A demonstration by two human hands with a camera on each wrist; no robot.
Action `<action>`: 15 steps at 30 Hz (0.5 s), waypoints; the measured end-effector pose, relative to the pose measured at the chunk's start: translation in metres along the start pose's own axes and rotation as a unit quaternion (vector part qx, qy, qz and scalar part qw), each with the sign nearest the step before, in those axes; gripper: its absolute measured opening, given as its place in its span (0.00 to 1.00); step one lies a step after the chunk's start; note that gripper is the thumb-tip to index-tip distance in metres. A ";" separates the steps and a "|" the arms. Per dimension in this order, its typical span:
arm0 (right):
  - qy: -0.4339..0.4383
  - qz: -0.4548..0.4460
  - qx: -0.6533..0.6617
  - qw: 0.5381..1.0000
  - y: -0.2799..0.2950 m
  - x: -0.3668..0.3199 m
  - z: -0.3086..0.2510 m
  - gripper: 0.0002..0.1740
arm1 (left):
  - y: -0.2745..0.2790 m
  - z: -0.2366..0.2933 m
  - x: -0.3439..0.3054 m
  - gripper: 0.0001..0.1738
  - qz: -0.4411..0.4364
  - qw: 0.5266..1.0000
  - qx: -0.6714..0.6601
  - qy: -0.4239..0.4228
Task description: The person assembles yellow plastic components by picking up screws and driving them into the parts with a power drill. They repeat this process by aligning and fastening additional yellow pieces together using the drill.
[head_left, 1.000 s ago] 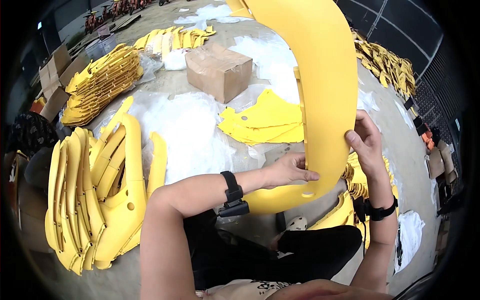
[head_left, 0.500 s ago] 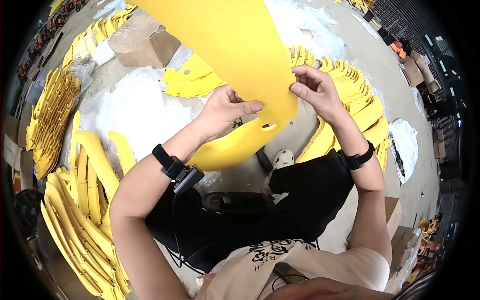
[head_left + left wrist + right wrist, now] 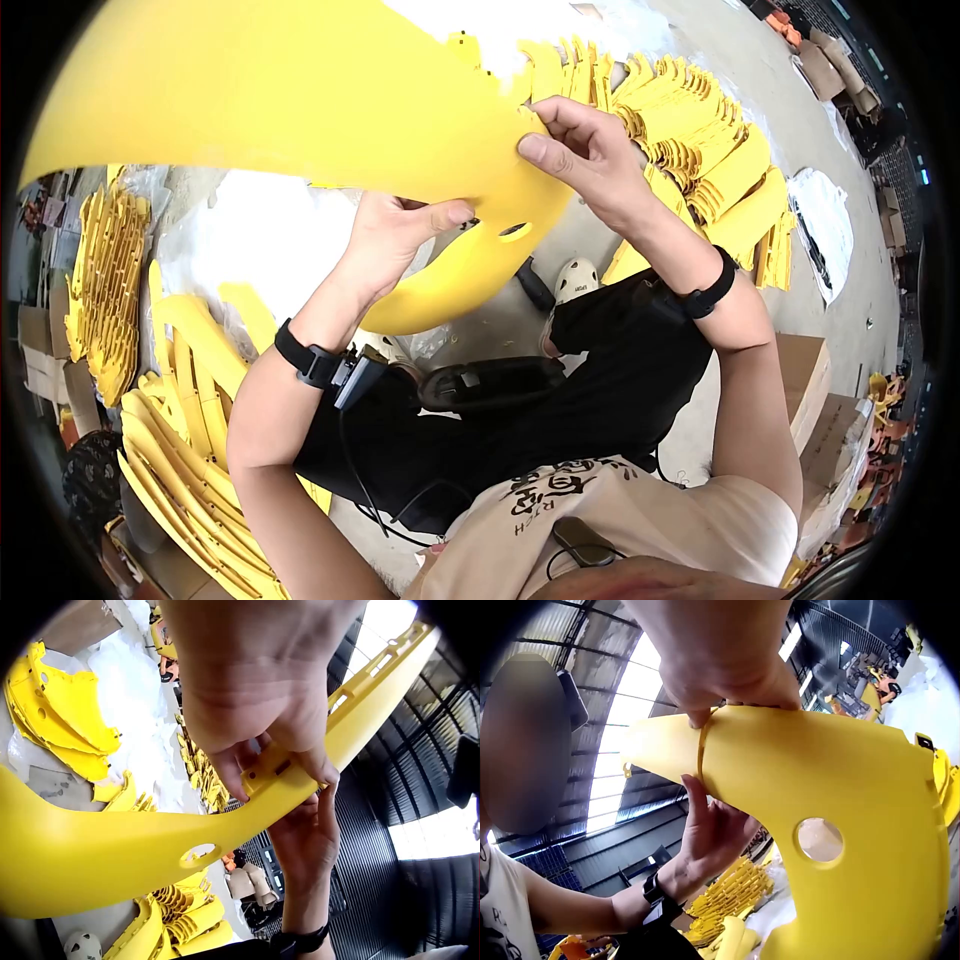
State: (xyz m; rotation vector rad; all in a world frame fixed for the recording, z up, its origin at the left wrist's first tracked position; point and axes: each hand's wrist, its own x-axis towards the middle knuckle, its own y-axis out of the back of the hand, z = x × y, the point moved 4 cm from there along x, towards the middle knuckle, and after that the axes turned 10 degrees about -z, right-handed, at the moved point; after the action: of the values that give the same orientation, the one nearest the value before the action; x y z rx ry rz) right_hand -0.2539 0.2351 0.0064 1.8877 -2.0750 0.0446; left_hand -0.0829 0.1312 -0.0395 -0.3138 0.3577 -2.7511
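Both hands hold a large curved yellow plastic panel (image 3: 300, 100), raised in front of the chest with its broad end to the upper left in the head view. My left hand (image 3: 390, 240) grips the lower edge, thumb on the near face. At the opposite edge, my right hand (image 3: 590, 150) pinches the panel between thumb and fingers. An oval hole (image 3: 514, 232) lies near the bend below the hands. In the right wrist view, a seam (image 3: 703, 754) crosses the panel between the left thumb and the right fingers. Slots (image 3: 281, 766) show along its inner side.
Stacked yellow panels (image 3: 190, 450) lie at the left, with more rows (image 3: 700, 130) at the right. White plastic sheeting (image 3: 260, 230) covers floor ahead. Cardboard boxes (image 3: 800, 380) stand behind the right elbow. A dark object (image 3: 490, 383) lies between the legs.
The panel has swung from nearly upright to leaning left and closer to the head. Both hands keep their hold on it, and the head view has turned downward and right.
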 end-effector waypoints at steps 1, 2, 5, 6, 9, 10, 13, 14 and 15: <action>0.000 0.008 0.004 1.000 -0.002 -0.002 0.001 0.19 | -0.004 0.001 -0.002 0.19 -0.005 1.000 0.002 0.007; 0.004 0.016 -0.002 1.000 -0.004 -0.004 -0.002 0.19 | -0.007 0.003 -0.004 0.19 0.018 1.000 -0.003 -0.001; 0.012 0.045 -0.015 0.999 -0.008 -0.005 -0.003 0.18 | -0.001 -0.002 -0.006 0.19 0.031 0.999 -0.013 0.007; 0.009 0.041 -0.013 0.999 -0.009 -0.004 -0.005 0.18 | 0.001 -0.003 -0.006 0.20 0.024 0.999 -0.016 0.013; 0.011 0.030 0.000 0.999 -0.009 -0.002 -0.007 0.17 | 0.000 -0.004 -0.007 0.20 0.030 0.999 -0.030 0.010; 0.017 0.022 0.005 1.000 -0.010 0.000 -0.006 0.17 | 0.002 -0.006 -0.008 0.20 0.035 0.999 -0.031 0.015; 0.046 0.050 0.030 0.997 -0.010 0.009 -0.002 0.19 | 0.008 -0.007 -0.008 0.21 0.022 1.000 -0.007 0.019; 0.037 0.046 0.005 0.998 -0.010 0.010 -0.005 0.21 | 0.008 -0.007 -0.007 0.20 0.021 1.000 -0.009 0.013; 0.036 0.050 0.012 0.998 -0.008 0.011 -0.006 0.21 | 0.008 -0.006 -0.008 0.20 0.019 1.000 -0.010 0.008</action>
State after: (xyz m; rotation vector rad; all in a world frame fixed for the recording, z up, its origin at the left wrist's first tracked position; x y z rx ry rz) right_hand -0.2457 0.2254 0.0139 1.7671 -2.1269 0.1596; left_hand -0.0751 0.1283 -0.0487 -0.2862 0.3924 -2.7155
